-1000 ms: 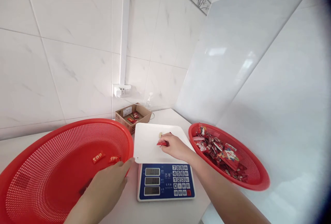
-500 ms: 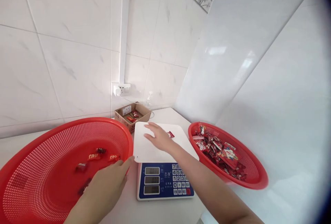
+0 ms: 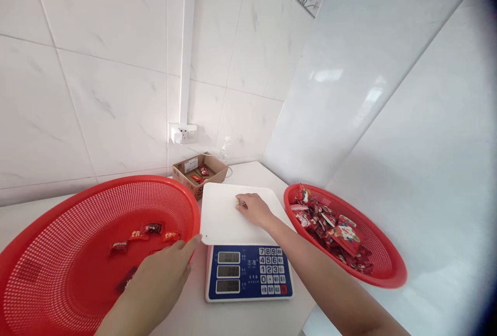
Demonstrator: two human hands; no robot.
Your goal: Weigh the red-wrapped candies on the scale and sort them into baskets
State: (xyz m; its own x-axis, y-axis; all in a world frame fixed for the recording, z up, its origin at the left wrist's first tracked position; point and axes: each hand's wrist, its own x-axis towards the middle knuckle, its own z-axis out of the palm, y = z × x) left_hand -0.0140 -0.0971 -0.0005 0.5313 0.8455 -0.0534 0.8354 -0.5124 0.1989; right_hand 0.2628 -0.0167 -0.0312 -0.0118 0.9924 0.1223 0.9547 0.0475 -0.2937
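Observation:
My right hand (image 3: 254, 209) is over the white pan (image 3: 217, 222) of a digital scale, its thumb and fingers pinched together. A small wrapped candy seems to be in the pinch, mostly hidden by the fingers. My left hand (image 3: 165, 276) is closed at the right rim of a big red mesh basket (image 3: 132, 180), thumb outward, with its fingertips partly hidden. Inside that basket lie several wrapped candies (image 3: 153, 228), spread over the bottom. Below the pan, the blue scale panel (image 3: 250, 274) shows three displays and a keypad.
To the right stands a second red basket (image 3: 396, 274), with a heap of red wrapped packets (image 3: 344, 235). Behind the scale is a cardboard box (image 3: 184, 178) holding a few candies, next to a clear bottle (image 3: 224, 148). A wall socket (image 3: 186, 133) is above the white table (image 3: 248, 168).
My right hand has moved slightly right and down and closed from spread fingers to a pinch. The red packet seen on the pan is no longer visible. My left hand has stayed put.

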